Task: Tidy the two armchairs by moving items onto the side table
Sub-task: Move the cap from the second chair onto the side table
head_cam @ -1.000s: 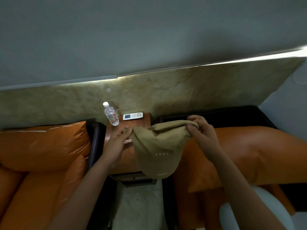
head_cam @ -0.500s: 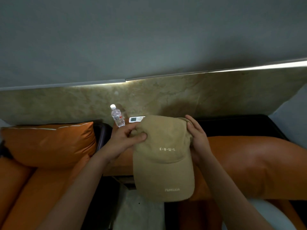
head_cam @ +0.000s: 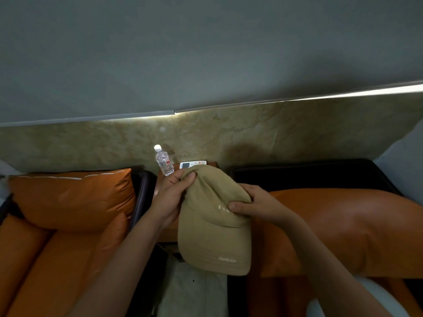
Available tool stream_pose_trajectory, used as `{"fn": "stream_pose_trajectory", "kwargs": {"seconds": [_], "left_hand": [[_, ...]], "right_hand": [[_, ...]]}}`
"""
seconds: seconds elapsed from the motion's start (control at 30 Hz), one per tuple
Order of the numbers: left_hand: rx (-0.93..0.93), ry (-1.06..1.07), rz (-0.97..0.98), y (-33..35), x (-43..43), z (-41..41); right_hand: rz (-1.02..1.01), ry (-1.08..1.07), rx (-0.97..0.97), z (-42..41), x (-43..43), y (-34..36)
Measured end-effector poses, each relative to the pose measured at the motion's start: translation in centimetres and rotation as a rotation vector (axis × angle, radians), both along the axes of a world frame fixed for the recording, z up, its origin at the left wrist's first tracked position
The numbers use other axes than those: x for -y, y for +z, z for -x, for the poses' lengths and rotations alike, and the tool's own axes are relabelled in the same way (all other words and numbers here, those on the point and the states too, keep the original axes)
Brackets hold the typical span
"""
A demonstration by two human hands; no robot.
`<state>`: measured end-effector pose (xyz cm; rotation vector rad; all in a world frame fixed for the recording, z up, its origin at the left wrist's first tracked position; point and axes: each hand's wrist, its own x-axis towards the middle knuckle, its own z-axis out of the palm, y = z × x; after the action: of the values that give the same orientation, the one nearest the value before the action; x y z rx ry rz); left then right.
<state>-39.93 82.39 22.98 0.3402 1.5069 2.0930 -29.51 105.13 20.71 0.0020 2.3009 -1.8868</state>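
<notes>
left fingers: my thumb is on top of the crown's back-left edge and the other fingers curl under it, pinching the fabric
right fingers: my thumb presses the crown's front by the small white lettering, and the rest wrap round the right side, clamped on the cloth
left hand: grips the cap from the left, with the forearm coming in from bottom left
right hand: grips the cap from the right, with the forearm coming in from bottom right
cap: tan baseball cap held between both my hands; the brim points toward me and has white text near its edge; the crown is crumpled; it sits over the side table, but I can't tell whether it touches the top
side table: brown wood, set between the two armchairs and mostly hidden by the cap and my hands
water bottle: clear with a white lid, upright at the table's back-left corner, just beyond my left hand
remote: white, lying flat at the back of the table, its near edge hidden by the cap
left armchair: orange cushions, dark armrest beside the table
right armchair: orange cushion, black frame behind
wall panel: marbled beige, with a lit strip along its top and grey wall above
floor: pale, seen in the gap below the cap
</notes>
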Motion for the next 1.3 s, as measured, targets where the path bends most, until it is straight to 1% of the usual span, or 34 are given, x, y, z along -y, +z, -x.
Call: {"fn": "stream_pose_trajectory", "kwargs": {"seconds": [0.07, 0.17, 0.2, 0.27, 0.33, 0.37, 0.4, 0.47, 0.5, 0.53, 0.63, 0.7, 0.77, 0.8, 0.87, 0.9, 0.97, 1.03, 1.1, 1.13, 1.2, 1.27, 1.3], "left_hand": [[-0.034, 0.033, 0.026, 0.1, 0.5, 0.6], [-0.102, -0.006, 0.136, -0.7, 1.5, 1.2], [-0.123, -0.05, 0.202, -1.0, 1.9, 1.2], [-0.169, -0.201, 0.336, -1.2, 2.6, 1.1], [-0.189, -0.335, 0.388, -0.9, 2.8, 0.7], [-0.188, -0.347, 0.391, -0.8, 2.4, 0.3], [-0.225, -0.329, 0.418, -0.7, 1.9, -0.1], [-0.379, -0.237, 0.522, -0.9, 0.3, -0.8], [-0.417, -0.186, 0.535, -1.2, -0.3, -1.1], [-0.413, -0.121, 0.518, -1.6, -0.6, -1.3], [-0.286, 0.104, 0.41, -2.3, -0.3, -1.0], [-0.197, 0.185, 0.34, -2.5, 0.1, -0.8], [-0.18, 0.173, 0.305, -2.8, 0.3, -0.8], [-0.178, 0.141, 0.282, -3.2, 0.5, -0.8], [-0.116, 0.055, 0.228, -4.6, 1.4, -0.9], [-0.068, 0.008, 0.227, -5.4, 1.9, -1.0], [-0.002, -0.034, 0.271, -7.2, 2.9, -1.2], [0.06, 0.03, 0.241, -8.8, 4.0, -0.7], [0.065, 0.104, 0.207, -10.0, 4.8, 0.6], [0.047, 0.108, 0.208, -10.4, 5.1, 1.4], [0.005, 0.055, 0.245, -11.4, 5.7, 3.5], [-0.038, -0.029, 0.312, -12.6, 6.5, 6.0], [-0.06, -0.073, 0.349, -13.3, 6.9, 7.4]], "right_hand": [[0.089, -0.097, -0.077, -0.2, -0.3, 0.0], [0.101, -0.227, -0.185, 0.1, -0.8, 0.1], [0.097, -0.25, -0.205, 0.2, -0.8, 0.1], [0.065, -0.275, -0.212, 0.4, -0.7, 0.0], [0.028, -0.268, -0.2, 0.6, -0.5, -0.1], [0.015, -0.249, -0.194, 0.6, -0.4, -0.1], [-0.002, -0.221, -0.196, 0.7, -0.2, 0.1], [-0.047, -0.171, -0.216, 0.9, 0.3, 0.6], [-0.048, -0.164, -0.227, 1.1, 0.4, 0.7], [-0.016, -0.168, -0.226, 1.1, 0.3, 0.7], [0.106, -0.156, -0.195, 0.6, -0.4, 0.4], [0.031, -0.153, -0.248, 0.3, -0.8, -0.3], [-0.087, -0.203, -0.347, 0.4, -0.7, -1.2], [-0.092, -0.252, -0.379, 0.6, -0.6, -1.6], [-0.027, -0.343, -0.421, 1.4, -0.3, -2.3], [-0.016, -0.364, -0.438, 1.9, -0.2, -2.6], [-0.065, -0.341, -0.44, 2.8, -0.1, -3.2], [-0.038, -0.262, -0.354, 3.6, 0.3, -4.2], [0.096, -0.182, -0.151, 4.4, 0.8, -5.5], [0.141, -0.146, -0.028, 4.9, 0.8, -6.4], [0.127, -0.026, 0.181, 6.1, 0.9, -8.2], [0.09, 0.075, 0.252, 7.5, 1.4, -9.9], [0.082, 0.064, 0.261, 8.4, 1.7, -10.6]]}}
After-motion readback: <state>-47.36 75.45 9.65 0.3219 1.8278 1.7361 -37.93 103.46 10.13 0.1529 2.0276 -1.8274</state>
